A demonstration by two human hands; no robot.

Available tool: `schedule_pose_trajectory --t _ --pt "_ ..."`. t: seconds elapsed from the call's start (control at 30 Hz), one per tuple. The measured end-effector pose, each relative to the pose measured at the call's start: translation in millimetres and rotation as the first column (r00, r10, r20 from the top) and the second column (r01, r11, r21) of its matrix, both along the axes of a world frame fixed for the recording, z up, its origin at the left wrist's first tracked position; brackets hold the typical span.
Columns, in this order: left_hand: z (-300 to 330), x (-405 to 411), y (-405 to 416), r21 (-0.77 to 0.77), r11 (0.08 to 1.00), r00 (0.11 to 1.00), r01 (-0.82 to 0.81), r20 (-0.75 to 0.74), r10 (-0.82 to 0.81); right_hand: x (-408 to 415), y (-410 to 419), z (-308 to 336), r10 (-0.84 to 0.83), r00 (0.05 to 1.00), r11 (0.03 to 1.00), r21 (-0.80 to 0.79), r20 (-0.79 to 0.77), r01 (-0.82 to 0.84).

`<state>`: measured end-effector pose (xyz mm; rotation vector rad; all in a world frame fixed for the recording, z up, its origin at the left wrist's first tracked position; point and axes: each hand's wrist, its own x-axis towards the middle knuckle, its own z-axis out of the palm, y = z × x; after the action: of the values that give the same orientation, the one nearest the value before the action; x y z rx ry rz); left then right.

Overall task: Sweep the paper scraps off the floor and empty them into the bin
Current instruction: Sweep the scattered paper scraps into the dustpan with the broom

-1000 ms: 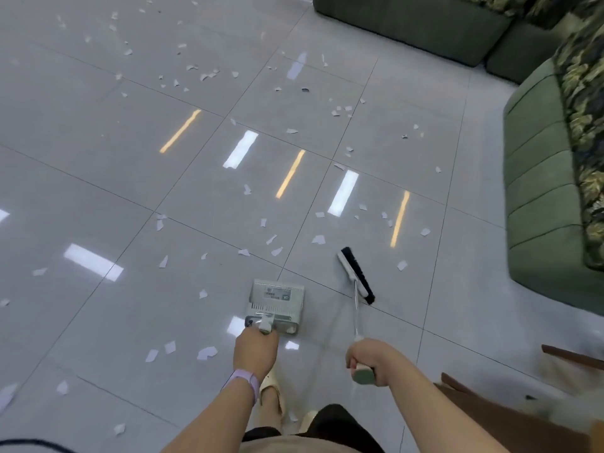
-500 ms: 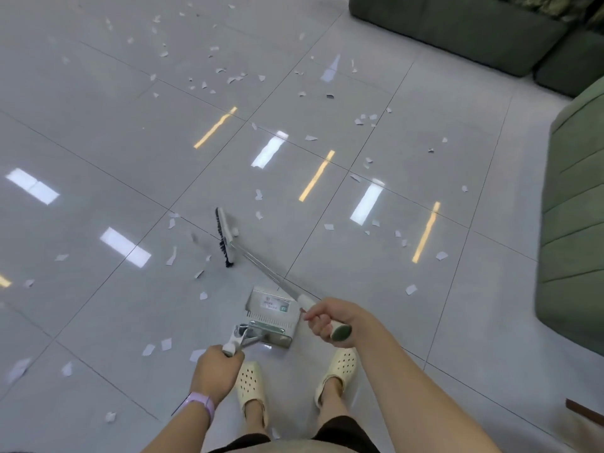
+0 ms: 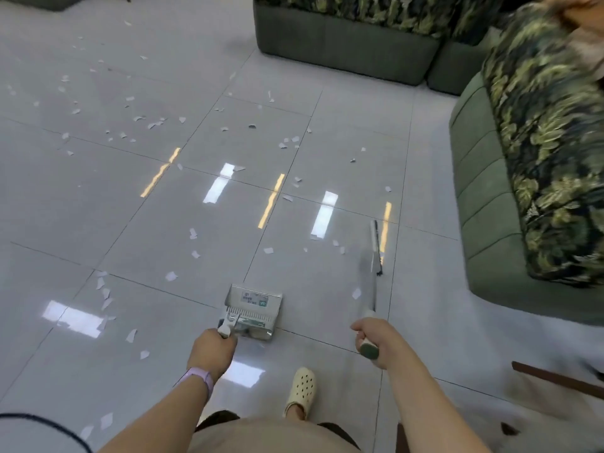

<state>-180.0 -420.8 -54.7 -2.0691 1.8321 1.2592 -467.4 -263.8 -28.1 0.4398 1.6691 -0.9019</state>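
My left hand grips the handle of a grey dustpan that stands on the tiled floor just ahead of my feet. My right hand grips the green-capped end of a broom handle. The broom's narrow head is out to the right front, blurred, near the sofa. White paper scraps lie scattered over the glossy grey floor ahead and to the left, with more scraps farther off. No bin is in view.
A green sofa with leaf-print cushions runs along the right side, and another sofa section stands at the back. A dark wooden edge shows at the lower right. A black cable curves at the lower left.
The broom head has swung from the left of the dustpan across to the right front. My right hand moved out to the right. The dustpan stays in front of my feet.
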Motion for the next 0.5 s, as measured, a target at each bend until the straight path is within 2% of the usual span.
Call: schedule_pose_trajectory --t 0.07,0.17,0.3,0.33,0.43,0.5 --pt "3 -27 1 -0.001 0.997 0.997 0.072 0.027 -0.072 -27 23 -3 0.14 0.985 0.982 0.142 -0.103 -0.125" --pt "5 -55 5 0.006 0.99 0.989 0.143 0.035 -0.143 -68 58 -4 0.272 0.953 0.932 0.283 -0.136 -0.226" --pt "7 -74 -3 0.009 0.985 0.984 0.173 0.029 -0.173 -91 70 -9 0.273 0.955 0.925 0.304 -0.115 -0.228" --pt "7 -76 -6 0.009 0.986 0.985 0.167 0.031 -0.167 -85 62 -10 0.25 0.965 0.93 0.297 -0.076 -0.218" --pt "7 -78 -13 0.017 0.993 0.993 0.114 0.01 -0.114 -52 32 -25 0.344 0.938 0.912 0.253 -0.041 -0.324" --pt "7 -75 -16 0.016 0.997 0.997 0.072 -0.008 -0.072 -19 9 -33 0.359 0.932 0.908 0.216 0.044 -0.36"
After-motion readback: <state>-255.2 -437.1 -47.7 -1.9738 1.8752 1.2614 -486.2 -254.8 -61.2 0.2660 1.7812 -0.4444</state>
